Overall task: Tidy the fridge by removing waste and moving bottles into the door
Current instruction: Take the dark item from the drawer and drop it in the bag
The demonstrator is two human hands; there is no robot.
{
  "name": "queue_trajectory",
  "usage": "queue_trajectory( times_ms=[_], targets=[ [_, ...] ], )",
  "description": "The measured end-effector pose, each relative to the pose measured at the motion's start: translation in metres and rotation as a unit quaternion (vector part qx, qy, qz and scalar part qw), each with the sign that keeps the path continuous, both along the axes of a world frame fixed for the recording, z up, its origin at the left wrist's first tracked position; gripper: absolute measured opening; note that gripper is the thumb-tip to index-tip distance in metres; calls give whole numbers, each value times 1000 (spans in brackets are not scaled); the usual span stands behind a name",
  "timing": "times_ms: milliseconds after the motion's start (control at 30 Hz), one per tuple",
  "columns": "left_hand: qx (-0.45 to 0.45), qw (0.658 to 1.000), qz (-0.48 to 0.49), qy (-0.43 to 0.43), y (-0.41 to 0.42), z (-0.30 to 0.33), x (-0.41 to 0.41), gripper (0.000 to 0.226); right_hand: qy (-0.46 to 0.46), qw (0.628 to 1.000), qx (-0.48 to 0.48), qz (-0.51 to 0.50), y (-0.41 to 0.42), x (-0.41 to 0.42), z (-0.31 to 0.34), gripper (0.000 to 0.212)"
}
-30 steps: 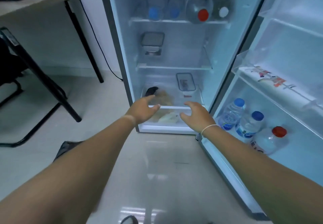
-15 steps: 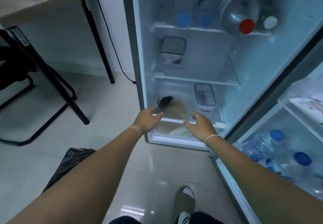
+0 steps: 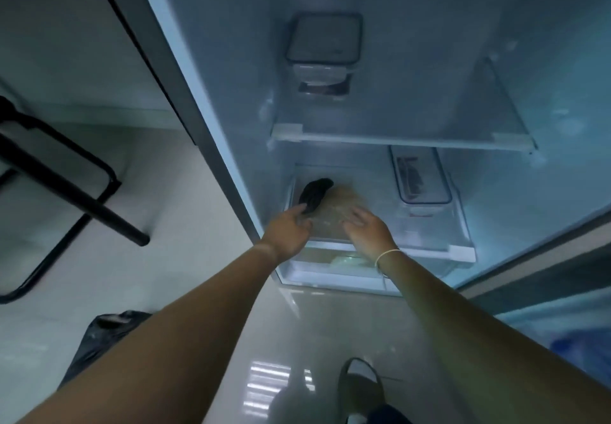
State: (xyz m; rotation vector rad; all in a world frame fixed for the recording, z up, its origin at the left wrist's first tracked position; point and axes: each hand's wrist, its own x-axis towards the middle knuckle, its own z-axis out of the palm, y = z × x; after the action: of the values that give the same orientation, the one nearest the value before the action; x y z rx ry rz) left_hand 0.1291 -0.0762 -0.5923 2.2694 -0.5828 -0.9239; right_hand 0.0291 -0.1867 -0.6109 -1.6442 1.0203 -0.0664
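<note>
The fridge stands open in front of me. On its bottom glass shelf (image 3: 429, 248) lie a dark curled scrap (image 3: 315, 193) and a brownish crumpled wrapper (image 3: 340, 203). My left hand (image 3: 289, 226) reaches in with fingers extended, its fingertips at the dark scrap. My right hand (image 3: 365, 228), a thin band on its wrist, hovers open over the wrapper. No bottles show inside the fridge; a blue blur at the lower right edge is too unclear to tell.
A lidded clear container (image 3: 420, 180) sits right of the wrapper. Another lidded container (image 3: 324, 46) stands on the middle shelf (image 3: 396, 140). A black rubbish bag (image 3: 102, 341) lies on the floor at left. Black chair legs (image 3: 66, 188) stand further left. My foot (image 3: 360, 384) is below.
I have moved closer and the view tilted down, losing the top shelf and door bottles. Both hands went past the shelf edge, the left reaching the dark scrap.
</note>
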Motion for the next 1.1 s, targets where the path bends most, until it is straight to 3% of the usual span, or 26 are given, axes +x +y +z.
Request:
queue_trajectory(
  times_ms=[233, 333, 633, 900, 1100],
  targets=[
    [7, 999, 39, -32, -39, -32, 30, 45, -14, 999, 22, -18, -31, 42, -28, 46],
    [11, 998, 58, -38, -48, -39, 38, 48, -20, 998, 48, -35, -38, 58, -37, 33],
    [-6, 989, 146, 24, -69, -74, 53, 48, -50, 983, 151, -90, -43, 78, -59, 45],
    [-75, 961, 240, 111, -70, -103, 58, 29, -30, 984, 148, -92, -48, 75, -69, 41],
    [-113, 945, 243, 185, -55, -95, 44, 11, -73, 956, 230, -170, -43, 65, -61, 47]
  ],
)
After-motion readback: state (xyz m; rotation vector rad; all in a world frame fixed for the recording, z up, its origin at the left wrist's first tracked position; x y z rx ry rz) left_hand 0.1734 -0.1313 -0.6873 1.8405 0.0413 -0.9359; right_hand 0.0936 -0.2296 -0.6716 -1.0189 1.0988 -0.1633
